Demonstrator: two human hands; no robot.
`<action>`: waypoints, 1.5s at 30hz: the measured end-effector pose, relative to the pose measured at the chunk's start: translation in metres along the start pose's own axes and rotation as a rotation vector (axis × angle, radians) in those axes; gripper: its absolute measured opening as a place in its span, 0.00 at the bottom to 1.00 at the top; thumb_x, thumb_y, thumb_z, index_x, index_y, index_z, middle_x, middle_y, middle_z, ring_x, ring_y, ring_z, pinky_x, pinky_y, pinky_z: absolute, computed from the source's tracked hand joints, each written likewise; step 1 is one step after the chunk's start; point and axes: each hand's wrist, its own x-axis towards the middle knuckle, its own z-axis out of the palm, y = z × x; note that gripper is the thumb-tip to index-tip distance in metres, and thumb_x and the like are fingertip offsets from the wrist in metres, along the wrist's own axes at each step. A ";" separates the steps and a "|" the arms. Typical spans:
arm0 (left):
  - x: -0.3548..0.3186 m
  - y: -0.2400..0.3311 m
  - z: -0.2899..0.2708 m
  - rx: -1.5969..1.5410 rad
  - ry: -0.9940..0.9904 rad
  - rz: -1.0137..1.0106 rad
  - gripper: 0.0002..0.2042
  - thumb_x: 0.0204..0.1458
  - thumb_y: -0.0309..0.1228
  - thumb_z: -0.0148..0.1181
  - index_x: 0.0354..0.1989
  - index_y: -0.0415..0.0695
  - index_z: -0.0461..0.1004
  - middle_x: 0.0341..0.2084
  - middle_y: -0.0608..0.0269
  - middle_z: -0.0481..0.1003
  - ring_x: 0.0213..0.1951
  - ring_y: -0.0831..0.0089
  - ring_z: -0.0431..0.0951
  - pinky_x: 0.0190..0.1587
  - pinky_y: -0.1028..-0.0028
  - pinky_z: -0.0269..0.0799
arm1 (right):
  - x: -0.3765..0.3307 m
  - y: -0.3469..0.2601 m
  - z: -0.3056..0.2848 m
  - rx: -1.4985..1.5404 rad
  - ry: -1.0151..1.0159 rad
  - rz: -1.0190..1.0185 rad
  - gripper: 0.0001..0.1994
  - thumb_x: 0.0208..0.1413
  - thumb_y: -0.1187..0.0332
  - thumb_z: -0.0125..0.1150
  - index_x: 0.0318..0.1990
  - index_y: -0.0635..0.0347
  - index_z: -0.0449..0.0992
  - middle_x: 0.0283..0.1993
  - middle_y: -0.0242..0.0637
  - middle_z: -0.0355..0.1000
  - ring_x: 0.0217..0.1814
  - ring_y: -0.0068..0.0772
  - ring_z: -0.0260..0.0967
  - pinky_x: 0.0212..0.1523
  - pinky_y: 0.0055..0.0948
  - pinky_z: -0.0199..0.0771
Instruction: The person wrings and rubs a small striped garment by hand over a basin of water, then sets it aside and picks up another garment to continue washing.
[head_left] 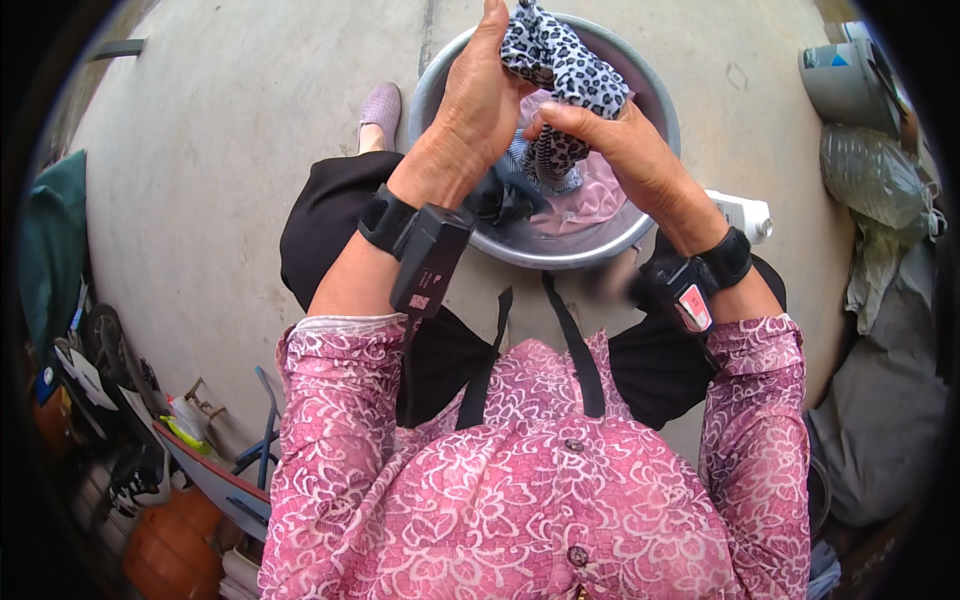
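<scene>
Cloth (583,78) is clasped in the right hand (635,150) over the basin (570,260); whether the left hand (474,105) grips, I cannot tell. Likely wringing; next calls for twisting.

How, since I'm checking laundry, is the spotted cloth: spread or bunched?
Bunched: the spotted cloth is gathered into a thick, creased length.
</scene>
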 end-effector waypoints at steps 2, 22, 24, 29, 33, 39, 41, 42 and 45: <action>-0.006 -0.006 -0.001 0.358 0.169 -0.148 0.26 0.59 0.54 0.31 0.37 0.42 0.67 0.27 0.65 0.71 0.30 0.77 0.69 0.27 0.77 0.62 | -0.001 -0.005 -0.007 0.135 0.028 0.022 0.12 0.52 0.61 0.58 0.37 0.60 0.74 0.31 0.29 0.72 0.33 0.20 0.70 0.37 0.19 0.69; -0.030 0.015 0.008 0.984 -0.185 0.011 0.13 0.43 0.26 0.55 0.39 0.40 0.73 0.28 0.68 0.74 0.32 0.83 0.72 0.38 0.82 0.66 | -0.010 0.012 -0.052 -0.780 0.210 -0.195 0.33 0.38 0.58 0.70 0.52 0.63 0.66 0.45 0.47 0.71 0.52 0.39 0.67 0.50 0.32 0.67; -0.032 0.020 0.017 0.904 -0.223 0.005 0.14 0.42 0.26 0.55 0.40 0.40 0.73 0.28 0.68 0.74 0.33 0.82 0.72 0.39 0.82 0.66 | -0.004 0.012 -0.047 -0.826 0.169 -0.371 0.35 0.37 0.59 0.71 0.54 0.62 0.64 0.47 0.47 0.70 0.52 0.39 0.67 0.51 0.32 0.67; -0.031 0.028 0.021 0.603 -0.286 0.049 0.16 0.40 0.25 0.54 0.41 0.41 0.73 0.30 0.67 0.74 0.35 0.80 0.73 0.42 0.80 0.67 | 0.002 -0.012 -0.011 -0.475 0.004 -0.315 0.41 0.32 0.69 0.72 0.60 0.53 0.59 0.47 0.35 0.68 0.49 0.29 0.66 0.51 0.28 0.65; -0.033 0.018 0.036 0.620 -0.264 0.028 0.15 0.51 0.31 0.50 0.45 0.37 0.69 0.38 0.62 0.72 0.41 0.76 0.70 0.48 0.77 0.63 | 0.006 -0.012 -0.003 -0.174 0.305 -0.470 0.17 0.44 0.73 0.65 0.44 0.63 0.71 0.33 0.31 0.73 0.34 0.21 0.69 0.37 0.21 0.71; -0.018 0.019 0.008 0.954 0.080 0.434 0.18 0.57 0.43 0.45 0.39 0.39 0.73 0.29 0.62 0.74 0.36 0.75 0.72 0.43 0.76 0.65 | 0.008 -0.015 -0.015 0.188 0.368 -0.121 0.06 0.48 0.74 0.59 0.35 0.64 0.76 0.29 0.33 0.74 0.29 0.22 0.71 0.31 0.20 0.72; -0.019 0.020 0.004 0.744 0.272 -0.028 0.21 0.58 0.46 0.40 0.35 0.38 0.72 0.22 0.62 0.72 0.29 0.71 0.72 0.37 0.75 0.67 | 0.008 -0.016 -0.021 0.252 0.366 -0.187 0.06 0.47 0.75 0.59 0.34 0.63 0.76 0.29 0.33 0.74 0.28 0.22 0.71 0.31 0.20 0.72; -0.021 0.012 0.005 0.709 0.252 -0.221 0.24 0.59 0.49 0.36 0.33 0.38 0.71 0.16 0.63 0.70 0.24 0.70 0.72 0.31 0.74 0.68 | 0.008 -0.017 -0.023 0.252 0.365 -0.189 0.06 0.47 0.75 0.59 0.34 0.63 0.76 0.29 0.33 0.74 0.28 0.22 0.71 0.31 0.20 0.72; -0.030 -0.022 0.005 0.570 0.324 -0.495 0.28 0.57 0.54 0.36 0.49 0.38 0.65 0.39 0.48 0.71 0.36 0.59 0.76 0.42 0.61 0.73 | 0.003 -0.024 -0.017 0.259 0.359 -0.186 0.07 0.46 0.76 0.58 0.35 0.65 0.75 0.30 0.33 0.74 0.29 0.23 0.71 0.32 0.21 0.72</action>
